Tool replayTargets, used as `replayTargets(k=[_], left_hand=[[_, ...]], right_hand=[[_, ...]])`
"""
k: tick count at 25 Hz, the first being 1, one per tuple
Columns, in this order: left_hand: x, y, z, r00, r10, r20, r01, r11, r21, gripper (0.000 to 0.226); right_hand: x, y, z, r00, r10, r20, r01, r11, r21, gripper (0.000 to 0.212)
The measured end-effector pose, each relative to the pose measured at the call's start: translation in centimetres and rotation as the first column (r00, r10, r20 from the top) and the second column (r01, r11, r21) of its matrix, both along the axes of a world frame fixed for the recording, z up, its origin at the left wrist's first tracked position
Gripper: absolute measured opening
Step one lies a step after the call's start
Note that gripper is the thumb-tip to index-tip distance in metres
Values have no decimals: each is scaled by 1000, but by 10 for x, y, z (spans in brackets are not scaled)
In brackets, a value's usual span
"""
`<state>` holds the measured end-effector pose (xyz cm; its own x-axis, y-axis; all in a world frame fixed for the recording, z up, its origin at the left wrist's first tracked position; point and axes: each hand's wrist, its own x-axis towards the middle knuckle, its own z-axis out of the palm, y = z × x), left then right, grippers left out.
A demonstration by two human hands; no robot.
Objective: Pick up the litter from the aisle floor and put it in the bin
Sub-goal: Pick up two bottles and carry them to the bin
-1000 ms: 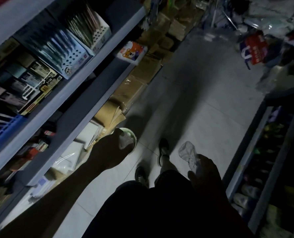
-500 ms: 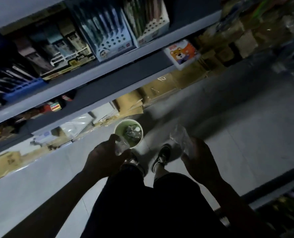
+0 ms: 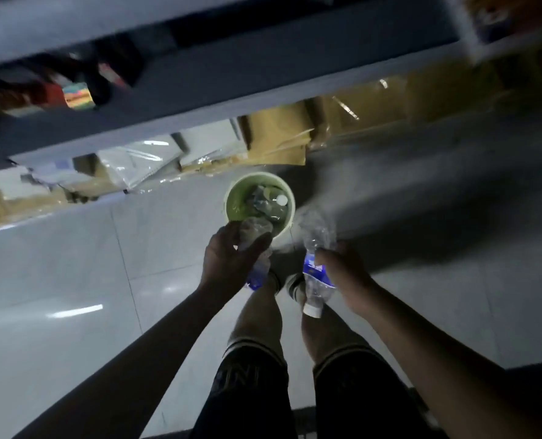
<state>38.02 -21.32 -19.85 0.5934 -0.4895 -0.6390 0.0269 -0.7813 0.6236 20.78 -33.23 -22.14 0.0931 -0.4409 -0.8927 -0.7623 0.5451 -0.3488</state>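
Note:
A small round bin point(image 3: 290, 194), white outside and green inside, stands on the tiled aisle floor by the shelf base; several crushed bottles lie in it. My left hand point(image 3: 231, 258) grips a crushed clear plastic bottle point(image 3: 253, 231) with a blue label, its upper end over the bin's near rim. My right hand point(image 3: 342, 267) grips a second clear bottle point(image 3: 315, 274) with a blue label and white cap, held just right of the bin, cap end toward me.
A grey shelf unit point(image 3: 263, 74) with stocked goods runs along the far side. Brown cardboard boxes point(image 3: 282, 137) and plastic-wrapped packs point(image 3: 136, 163) line its foot right behind the bin. My legs and shoes point(image 3: 295, 286) stand just short of the bin.
The view has swung down and nearer to the bin. Both hands with their bottles have come closer to it, the left one now reaching over its rim.

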Motion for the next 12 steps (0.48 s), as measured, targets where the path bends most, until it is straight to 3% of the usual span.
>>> replayTargets(k=[6,8,11,12], left_hand=[[20,16,-198,934,354,43,-357,930,87,36],[24,18,-250,940,332,74,-339,933,121,42],[30,20,-306,970,241,-14,-237,961,140,76],[32,22,-315,973,227,-44,-218,964,154,76]], right_hand=[[57,16,-186,991,109,-82,-117,988,-105,13],[78,16,-238,980,176,-97,-190,969,-160,27],[112,17,-296,966,255,-41,-258,955,-147,53],[120,17,-304,962,270,-35,-272,953,-132,57]])
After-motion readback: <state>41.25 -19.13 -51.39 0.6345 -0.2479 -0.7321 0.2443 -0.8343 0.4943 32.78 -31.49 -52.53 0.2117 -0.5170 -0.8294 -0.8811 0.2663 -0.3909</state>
